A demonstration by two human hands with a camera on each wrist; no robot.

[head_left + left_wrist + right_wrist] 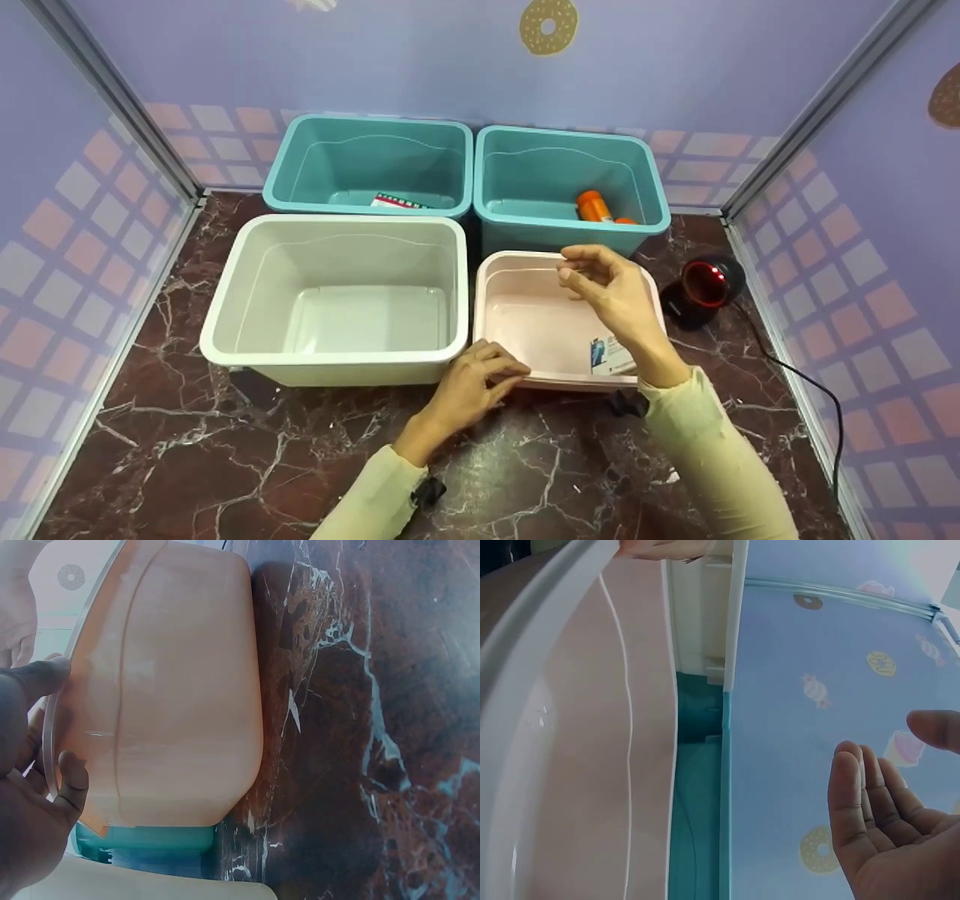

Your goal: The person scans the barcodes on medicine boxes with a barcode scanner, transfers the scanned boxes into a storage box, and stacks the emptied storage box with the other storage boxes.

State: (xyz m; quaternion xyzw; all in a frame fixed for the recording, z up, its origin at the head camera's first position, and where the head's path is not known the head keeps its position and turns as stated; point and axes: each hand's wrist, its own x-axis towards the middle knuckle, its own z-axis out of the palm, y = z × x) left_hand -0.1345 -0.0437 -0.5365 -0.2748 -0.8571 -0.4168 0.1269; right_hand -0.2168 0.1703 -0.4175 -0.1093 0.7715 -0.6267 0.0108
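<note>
A pink plastic bin (534, 330) stands at the front right. My left hand (469, 382) grips its near left rim; in the left wrist view the fingers (73, 776) curl round the edge of the bin. Over the bin's right half is my right hand (611, 292), thumb and fingers apart and loosely bent. Nothing lies between those fingers, as the right wrist view also shows. On the bin's floor, near its front right corner, lies a flat white pack (607, 358) with a blue picture. My right wrist partly hides that pack.
A white bin (221, 330) adjoins on the left. Behind are two teal bins: the left one (276, 176) holds a red-green-white pack (397, 201), the right one (525, 210) orange bottles (592, 206). A black scanner (697, 292) with red lights and a cable (814, 382) stands right.
</note>
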